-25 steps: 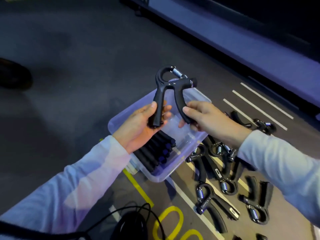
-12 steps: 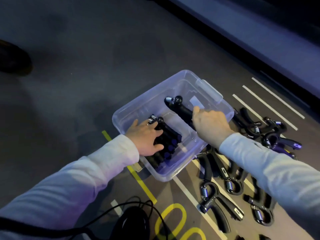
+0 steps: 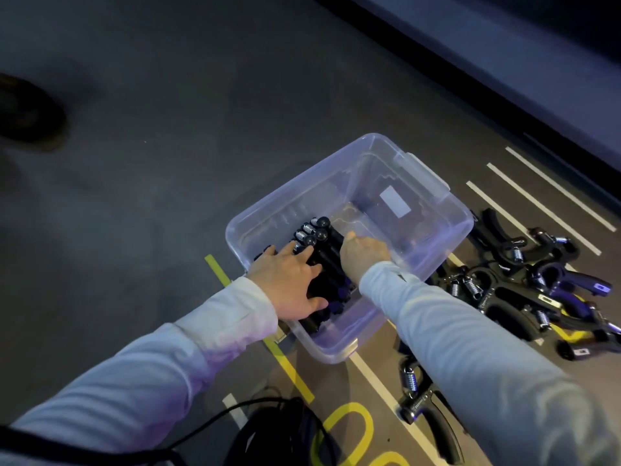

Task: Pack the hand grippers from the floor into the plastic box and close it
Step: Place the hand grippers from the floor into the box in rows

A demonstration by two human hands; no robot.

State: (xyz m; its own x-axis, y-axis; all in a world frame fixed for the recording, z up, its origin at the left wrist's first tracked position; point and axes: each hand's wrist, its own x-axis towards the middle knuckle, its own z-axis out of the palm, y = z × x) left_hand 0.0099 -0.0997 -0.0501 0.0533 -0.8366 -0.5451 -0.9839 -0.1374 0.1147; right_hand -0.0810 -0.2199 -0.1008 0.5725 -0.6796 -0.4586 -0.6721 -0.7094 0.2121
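Now both hands tidy the row of black hand grippers (image 3: 322, 264) inside the clear plastic box (image 3: 447, 230).

Left hand (image 3: 289, 284), fingers spread, presses the row flat; right hand (image 3: 364, 252) pushes its side, fingers hidden, probably saving room. More loose grippers (image 3: 524, 290) wait on the grey floor (image 3: 168, 146) beside the box; no lid visible.

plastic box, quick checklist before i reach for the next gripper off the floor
1. Packed hand grippers lie in a row against the near-left wall of the plastic box: ok.
2. Left hand free: not ok, it rests flat on the row.
3. Right hand free: cannot tell, its fingers are hidden at the row's edge.
4. Space left in the box: ok, the right half is bare.
5. Loose grippers on the floor within sight: ok.
6. Lid located: cannot tell, none in view.
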